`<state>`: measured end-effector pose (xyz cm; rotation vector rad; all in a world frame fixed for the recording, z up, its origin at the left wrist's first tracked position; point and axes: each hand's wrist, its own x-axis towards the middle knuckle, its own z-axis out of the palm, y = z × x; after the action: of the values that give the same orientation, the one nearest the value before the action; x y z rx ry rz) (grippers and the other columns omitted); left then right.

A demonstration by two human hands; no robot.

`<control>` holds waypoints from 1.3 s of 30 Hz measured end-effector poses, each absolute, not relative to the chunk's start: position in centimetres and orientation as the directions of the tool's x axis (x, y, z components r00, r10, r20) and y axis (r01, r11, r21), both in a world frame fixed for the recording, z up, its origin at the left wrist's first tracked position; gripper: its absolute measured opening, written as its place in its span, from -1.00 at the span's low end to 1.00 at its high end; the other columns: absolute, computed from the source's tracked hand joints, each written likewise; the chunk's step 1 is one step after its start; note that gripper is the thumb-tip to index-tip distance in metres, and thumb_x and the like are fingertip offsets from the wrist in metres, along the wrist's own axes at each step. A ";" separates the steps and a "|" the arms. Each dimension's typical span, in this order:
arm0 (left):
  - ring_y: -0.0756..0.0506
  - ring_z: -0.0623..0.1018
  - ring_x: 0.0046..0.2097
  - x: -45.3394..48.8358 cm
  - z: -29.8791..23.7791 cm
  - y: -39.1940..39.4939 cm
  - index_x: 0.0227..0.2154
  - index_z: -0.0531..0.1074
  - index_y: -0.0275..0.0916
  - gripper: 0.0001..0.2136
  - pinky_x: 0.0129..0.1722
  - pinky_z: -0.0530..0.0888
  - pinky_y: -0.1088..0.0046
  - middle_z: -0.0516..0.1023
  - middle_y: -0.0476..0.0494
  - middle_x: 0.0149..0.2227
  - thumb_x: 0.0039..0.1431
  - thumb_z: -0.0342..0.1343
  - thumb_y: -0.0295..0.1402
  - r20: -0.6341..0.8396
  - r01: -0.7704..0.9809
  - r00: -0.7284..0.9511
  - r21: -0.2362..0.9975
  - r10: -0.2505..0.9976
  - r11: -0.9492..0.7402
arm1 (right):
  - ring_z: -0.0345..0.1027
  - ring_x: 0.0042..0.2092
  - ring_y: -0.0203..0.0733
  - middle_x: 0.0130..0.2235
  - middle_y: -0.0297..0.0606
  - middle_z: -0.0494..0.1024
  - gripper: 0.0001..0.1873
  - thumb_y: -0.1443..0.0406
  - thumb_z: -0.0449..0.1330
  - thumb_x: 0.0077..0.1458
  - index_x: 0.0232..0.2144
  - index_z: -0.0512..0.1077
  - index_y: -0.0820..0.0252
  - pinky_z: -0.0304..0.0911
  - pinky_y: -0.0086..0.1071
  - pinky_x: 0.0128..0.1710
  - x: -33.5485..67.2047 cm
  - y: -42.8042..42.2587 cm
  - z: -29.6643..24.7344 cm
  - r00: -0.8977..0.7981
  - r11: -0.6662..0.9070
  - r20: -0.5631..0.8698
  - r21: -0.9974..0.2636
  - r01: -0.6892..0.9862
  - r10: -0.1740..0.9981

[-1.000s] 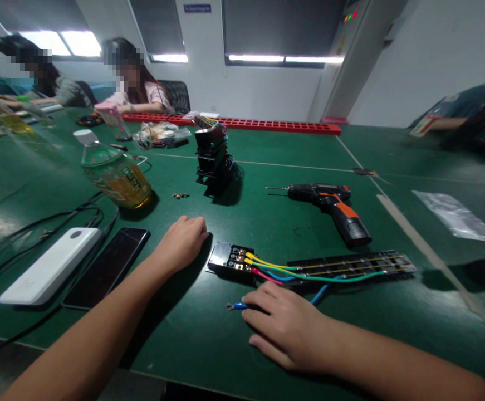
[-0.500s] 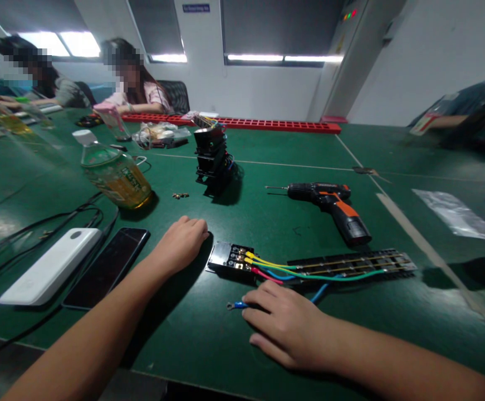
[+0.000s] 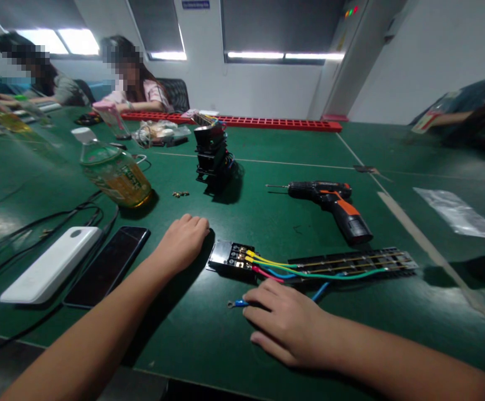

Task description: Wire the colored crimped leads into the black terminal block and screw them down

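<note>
My left hand (image 3: 184,242) rests knuckles up on the green table (image 3: 267,223), fingers curled under, just left of a black terminal block (image 3: 230,257). Yellow, green, red and blue wires run from the block along a black strip (image 3: 351,262) to the right. My right hand (image 3: 286,326) lies flat, fingers stretched, on a loose blue wire; its ring terminal (image 3: 234,303) pokes out to the left of my fingertips. What the left fingers enclose, if anything, is hidden.
An orange-and-black cordless screwdriver (image 3: 334,203) lies behind the strip. A stack of black blocks (image 3: 212,156), small screws (image 3: 180,194), a tea bottle (image 3: 114,172), a phone (image 3: 108,264), a white power bank (image 3: 50,270) and cables sit left. Other people sit at the far edges.
</note>
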<state>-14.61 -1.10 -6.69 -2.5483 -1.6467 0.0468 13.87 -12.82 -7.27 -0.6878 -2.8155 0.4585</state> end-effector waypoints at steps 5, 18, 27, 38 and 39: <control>-0.31 0.44 -0.08 -14.2 -6.5 -1.2 -0.14 0.49 -0.28 -0.81 -0.09 0.35 0.19 0.57 -0.33 -0.15 0.45 -0.04 -0.39 0.041 0.907 0.416 -0.091 0.908 -0.412 | 0.34 -0.03 -0.08 0.05 -0.07 0.53 -0.65 0.14 0.10 0.36 -0.01 0.51 0.26 0.36 -0.12 0.06 13.8 -12.9 -7.1 -0.862 0.842 0.133 -0.331 0.427 0.490; -0.27 0.47 -0.04 -14.6 -6.8 -1.1 -0.10 0.50 -0.26 -0.79 -0.02 0.44 0.19 0.55 -0.28 -0.12 0.43 -0.03 -0.37 0.052 0.893 0.441 0.079 0.896 -0.444 | 0.33 -0.02 -0.09 0.06 -0.09 0.53 -0.65 0.15 0.08 0.38 0.00 0.50 0.25 0.35 -0.13 0.06 13.8 -13.0 -6.9 -0.864 0.845 0.136 -0.328 0.423 0.485; -0.27 0.50 -0.04 -15.0 -7.5 -0.7 -0.08 0.52 -0.27 -0.77 -0.02 0.45 0.20 0.55 -0.28 -0.13 0.43 -0.04 -0.40 0.068 0.891 0.436 0.106 0.897 -0.441 | 0.32 -0.05 -0.09 0.06 -0.13 0.53 -0.67 0.14 0.09 0.38 -0.04 0.50 0.24 0.36 -0.13 0.05 13.8 -12.9 -7.0 -0.862 0.850 0.156 -0.319 0.419 0.483; -0.29 0.48 -0.09 -14.7 -7.1 -1.0 -0.12 0.51 -0.29 -0.84 -0.09 0.43 0.20 0.55 -0.28 -0.15 0.41 0.05 -0.38 0.115 0.901 0.428 0.030 0.897 -0.434 | 0.32 -0.05 -0.11 0.04 -0.16 0.53 -0.71 0.16 0.12 0.35 -0.05 0.48 0.24 0.36 -0.18 0.01 13.9 -12.9 -7.3 -0.857 0.869 0.225 -0.306 0.390 0.464; -0.29 0.48 -0.08 -14.6 -7.1 -1.0 -0.12 0.51 -0.30 -0.85 -0.09 0.43 0.20 0.55 -0.29 -0.15 0.41 0.06 -0.37 0.121 0.903 0.423 0.026 0.898 -0.429 | 0.32 -0.04 -0.12 0.04 -0.15 0.53 -0.71 0.17 0.12 0.35 -0.05 0.48 0.24 0.36 -0.18 0.02 13.9 -12.9 -7.3 -0.858 0.871 0.229 -0.306 0.385 0.460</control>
<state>-14.61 -1.03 -7.08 -2.6139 -1.6549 -0.1796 13.90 -12.91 -7.33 -0.6359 -2.7475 0.3614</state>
